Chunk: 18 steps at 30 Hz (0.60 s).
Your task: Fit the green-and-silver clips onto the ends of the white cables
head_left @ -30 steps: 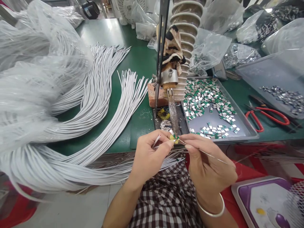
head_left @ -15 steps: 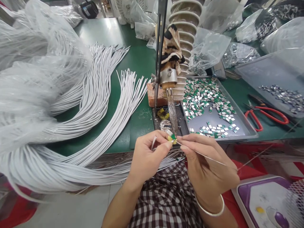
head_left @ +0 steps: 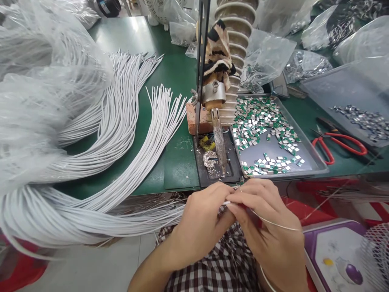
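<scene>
Of two hands, the right hand [head_left: 270, 225], thumb and forefinger nearly closed, pinches one white wire [head_left: 226, 202], one thin metal strand [head_left: 273, 224] crossing it; the left hand [head_left: 202, 227] curls alongside, its hold hidden. From that wire, one soldering iron [head_left: 218, 140] stands at twelve o'clock, one parts tray [head_left: 255, 151] between one and two.

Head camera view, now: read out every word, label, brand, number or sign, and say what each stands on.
No text can be read.
Black cylinder, back left: its pale label is too small and blurred.
Purple-and-white device, lower right: faint marks near the purple knob, too blurred to read.
</scene>
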### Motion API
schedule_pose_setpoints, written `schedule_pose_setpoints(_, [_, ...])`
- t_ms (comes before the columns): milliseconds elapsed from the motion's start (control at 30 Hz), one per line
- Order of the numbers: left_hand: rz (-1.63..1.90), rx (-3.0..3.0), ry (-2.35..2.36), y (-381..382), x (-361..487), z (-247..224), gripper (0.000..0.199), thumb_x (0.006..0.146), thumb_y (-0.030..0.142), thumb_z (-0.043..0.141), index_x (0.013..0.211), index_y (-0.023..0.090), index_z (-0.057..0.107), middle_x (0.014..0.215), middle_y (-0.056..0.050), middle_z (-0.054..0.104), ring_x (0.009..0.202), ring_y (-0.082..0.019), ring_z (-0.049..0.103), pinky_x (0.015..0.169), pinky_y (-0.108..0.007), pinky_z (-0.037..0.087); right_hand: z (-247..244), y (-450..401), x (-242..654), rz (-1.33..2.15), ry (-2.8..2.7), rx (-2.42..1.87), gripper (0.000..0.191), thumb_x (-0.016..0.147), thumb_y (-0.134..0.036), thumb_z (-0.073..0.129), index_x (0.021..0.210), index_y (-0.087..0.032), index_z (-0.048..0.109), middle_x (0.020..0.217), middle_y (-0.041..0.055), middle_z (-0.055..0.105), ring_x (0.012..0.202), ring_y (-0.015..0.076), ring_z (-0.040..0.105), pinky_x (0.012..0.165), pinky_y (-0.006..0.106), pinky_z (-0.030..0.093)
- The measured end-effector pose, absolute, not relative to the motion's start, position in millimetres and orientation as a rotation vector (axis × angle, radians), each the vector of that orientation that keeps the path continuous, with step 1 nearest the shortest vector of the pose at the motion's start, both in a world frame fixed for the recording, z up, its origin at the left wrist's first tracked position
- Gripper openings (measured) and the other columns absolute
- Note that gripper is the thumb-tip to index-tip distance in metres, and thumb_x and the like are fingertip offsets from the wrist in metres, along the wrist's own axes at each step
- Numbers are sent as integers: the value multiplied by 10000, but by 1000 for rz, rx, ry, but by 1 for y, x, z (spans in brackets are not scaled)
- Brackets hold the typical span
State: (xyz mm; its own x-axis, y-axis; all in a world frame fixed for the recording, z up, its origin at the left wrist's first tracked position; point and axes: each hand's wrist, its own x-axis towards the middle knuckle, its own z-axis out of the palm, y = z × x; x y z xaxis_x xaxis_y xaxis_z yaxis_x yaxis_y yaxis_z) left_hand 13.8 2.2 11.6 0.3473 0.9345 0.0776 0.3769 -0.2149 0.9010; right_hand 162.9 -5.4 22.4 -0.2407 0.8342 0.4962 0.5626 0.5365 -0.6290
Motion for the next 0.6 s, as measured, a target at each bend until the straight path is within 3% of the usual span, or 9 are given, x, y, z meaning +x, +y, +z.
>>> schedule_pose_setpoints(133, [802,1879,1184,-6,6,13,190,977,129,483,1061,173,648,1138,-93,669,1052,-193,628,880,-282,479,22,-5,169,495,-1862,-1130,181,840,-41,661,923,-201,648,843,-5,674,910,147,558,840,316,476])
schedule_pose_setpoints(300, [1122,1724,1132,-7,-1,9,122,937,117,588,879,184,674,776,-9,613,722,-116,568,642,-213,435,21,-1,172,755,-1748,-1024,238,841,-8,626,927,-223,681,824,-27,695,843,112,596,734,236,507])
schedule_pose_setpoints(433, [1263,1667,1097,-1,2,5,95,901,125,652,840,180,699,741,-9,601,686,-110,537,581,-197,409,22,-1,169,973,-1652,-1003,234,875,-31,565,911,-234,676,821,-25,685,836,113,599,748,236,509])
schedule_pose_setpoints(600, [1228,1626,1033,2,1,1,104,875,129,686,792,178,726,723,-7,600,671,-106,545,589,-193,418,26,11,177,1134,-1720,-995,218,918,-113,494,772,-214,620,724,-16,610,716,117,588,656,241,480])
